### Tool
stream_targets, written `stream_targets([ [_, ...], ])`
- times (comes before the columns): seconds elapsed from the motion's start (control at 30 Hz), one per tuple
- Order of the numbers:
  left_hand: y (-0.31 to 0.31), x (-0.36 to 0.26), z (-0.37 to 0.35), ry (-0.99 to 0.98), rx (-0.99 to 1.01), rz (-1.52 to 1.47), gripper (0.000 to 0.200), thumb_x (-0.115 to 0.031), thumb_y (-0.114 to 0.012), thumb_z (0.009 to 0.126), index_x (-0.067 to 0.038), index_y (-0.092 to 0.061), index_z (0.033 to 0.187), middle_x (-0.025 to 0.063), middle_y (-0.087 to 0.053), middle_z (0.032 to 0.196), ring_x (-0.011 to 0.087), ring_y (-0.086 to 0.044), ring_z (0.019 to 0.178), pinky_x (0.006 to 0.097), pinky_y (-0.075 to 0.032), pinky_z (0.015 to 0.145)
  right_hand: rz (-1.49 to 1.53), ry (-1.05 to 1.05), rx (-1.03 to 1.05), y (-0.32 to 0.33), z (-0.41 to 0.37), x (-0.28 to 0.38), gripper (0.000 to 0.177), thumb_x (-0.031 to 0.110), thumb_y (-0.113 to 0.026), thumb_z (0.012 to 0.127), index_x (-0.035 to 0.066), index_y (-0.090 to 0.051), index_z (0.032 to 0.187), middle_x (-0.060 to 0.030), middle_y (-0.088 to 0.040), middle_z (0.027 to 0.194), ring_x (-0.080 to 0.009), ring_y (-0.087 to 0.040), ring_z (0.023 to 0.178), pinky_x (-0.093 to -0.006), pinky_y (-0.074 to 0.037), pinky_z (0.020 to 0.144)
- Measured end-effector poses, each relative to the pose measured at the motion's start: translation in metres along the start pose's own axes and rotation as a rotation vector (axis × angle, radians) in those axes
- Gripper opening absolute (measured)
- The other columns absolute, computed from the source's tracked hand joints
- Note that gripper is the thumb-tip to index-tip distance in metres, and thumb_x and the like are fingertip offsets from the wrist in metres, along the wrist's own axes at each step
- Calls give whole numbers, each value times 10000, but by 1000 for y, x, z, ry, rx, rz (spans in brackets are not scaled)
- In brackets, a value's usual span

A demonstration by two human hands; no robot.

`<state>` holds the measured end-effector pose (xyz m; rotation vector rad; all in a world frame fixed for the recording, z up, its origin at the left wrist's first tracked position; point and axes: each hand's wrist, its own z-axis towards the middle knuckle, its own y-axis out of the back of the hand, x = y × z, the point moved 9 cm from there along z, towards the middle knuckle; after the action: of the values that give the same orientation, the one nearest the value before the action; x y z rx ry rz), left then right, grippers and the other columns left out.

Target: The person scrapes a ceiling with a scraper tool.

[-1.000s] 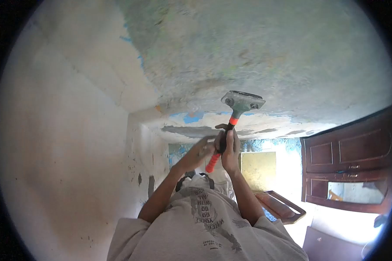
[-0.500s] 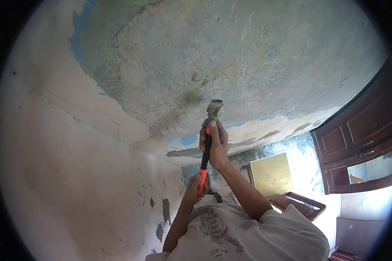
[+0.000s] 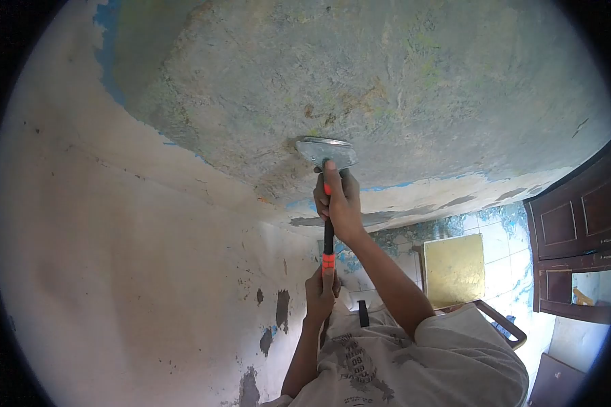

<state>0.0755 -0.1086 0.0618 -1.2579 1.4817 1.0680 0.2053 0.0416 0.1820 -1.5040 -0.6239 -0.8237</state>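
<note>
A long-handled scraper with a wide metal head and a black and orange handle extends away from my body. My right hand is wrapped round the upper handle just below the head, its thumb pointing toward the blade. Lower down, my left hand grips the orange end of the handle. The blade edge lies at the grey-green, rough patch of the wall surface; whether it touches cannot be made out.
Pale wall with dark bare spots lies at the left. A yellowish panel, a brown-framed chair and a dark wooden cabinet stand at the right. Blue flakes litter the tiled floor.
The scraper head has turned from nearly edge-on to showing its broad face and sits slightly higher and further left. The view has shifted, moving the room's contents rightward.
</note>
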Motion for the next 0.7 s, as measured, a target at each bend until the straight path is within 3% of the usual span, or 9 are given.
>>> stream_targets([
  [0.17,16,23,11,-7,-2,51,442,-425,-428,1063,-81,-482,790,-35,-399,596,58,-388,486,254,-308,455,-64,38,-47,3,0,-18,459,496,-493,1025,95,-440,808,48,-341,517,-53,-329,387,-237,-281,371],
  [0.27,20,8,12,-36,-11,104,455,-408,-436,1062,-77,-481,754,-33,-409,590,60,-400,493,260,-315,456,-38,81,-86,8,0,-16,459,508,-504,1019,112,-422,800,58,-324,516,-44,-314,385,-233,-272,371],
  [0.37,17,-42,18,-181,6,207,476,-405,-433,1064,-74,-478,725,-30,-420,583,62,-399,486,266,-317,452,-36,170,-88,-7,3,27,456,506,-507,1018,113,-423,802,61,-327,522,-42,-318,384,-229,-268,367],
  [0.53,29,-6,20,-156,26,160,481,-377,-435,1067,-71,-476,698,-32,-421,564,67,-394,467,268,-309,445,-47,166,-114,1,-2,-6,447,495,-512,1019,119,-419,796,63,-328,534,-37,-316,388,-229,-261,359],
  [0.7,24,-25,8,-207,45,186,475,-357,-437,1068,-67,-478,694,-33,-415,546,66,-401,469,268,-310,447,-14,153,-114,-3,-4,6,427,465,-497,1034,126,-398,795,66,-314,530,-41,-306,381,-230,-257,353],
])
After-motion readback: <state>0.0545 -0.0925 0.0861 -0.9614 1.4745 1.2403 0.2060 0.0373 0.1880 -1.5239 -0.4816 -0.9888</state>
